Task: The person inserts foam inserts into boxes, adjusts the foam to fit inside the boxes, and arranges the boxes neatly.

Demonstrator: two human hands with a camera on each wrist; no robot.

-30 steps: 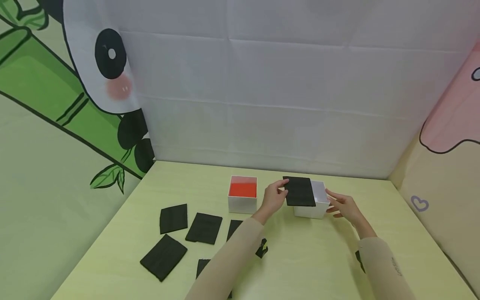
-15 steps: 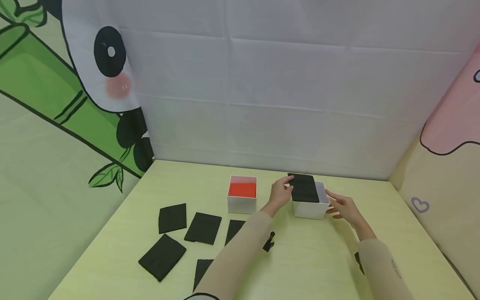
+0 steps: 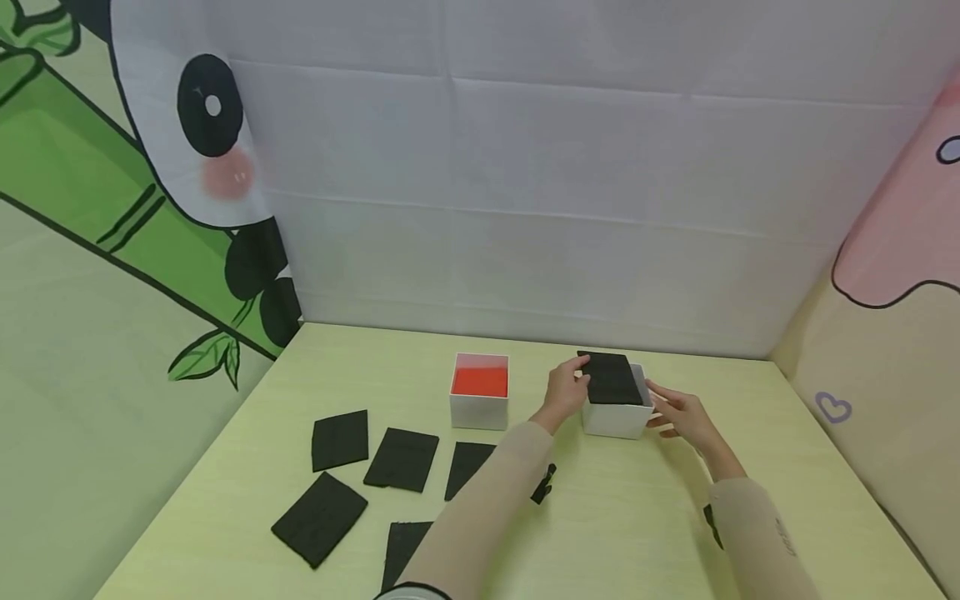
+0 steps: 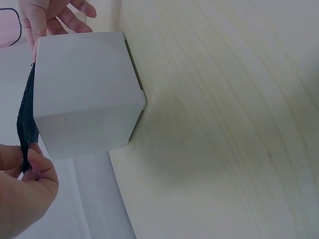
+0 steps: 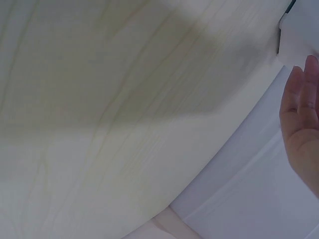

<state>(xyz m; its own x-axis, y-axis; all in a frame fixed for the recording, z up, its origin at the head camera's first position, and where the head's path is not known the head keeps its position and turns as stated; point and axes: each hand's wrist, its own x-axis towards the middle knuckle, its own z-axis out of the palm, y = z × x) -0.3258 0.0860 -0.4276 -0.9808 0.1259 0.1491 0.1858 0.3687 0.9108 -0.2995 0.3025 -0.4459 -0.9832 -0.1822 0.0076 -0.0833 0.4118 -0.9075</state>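
Observation:
A flat black cloth square (image 3: 611,379) covers most of the top of a white box (image 3: 617,422) at the back right of the table. Its left edge is pinched between the thumb and fingers of my left hand (image 3: 564,395). In the left wrist view the black cloth (image 4: 27,114) shows edge-on along the box's rim, with the left hand (image 4: 30,191) gripping one end. My right hand (image 3: 682,415) is at the box's right side, fingers extended along the wall. The right wrist view shows the right hand (image 5: 301,112) with straight fingers beside a box corner.
Left of the covered box stands a second white box (image 3: 480,412) with something bright red (image 3: 480,382) inside. Several black cloth squares, such as this one (image 3: 320,520), lie spread over the table's left and front. A white fabric backdrop (image 3: 525,267) rises behind the table.
My left hand has shifted the black cloth right and back, so it lies further over the box opening. The right hand stays at the box's side.

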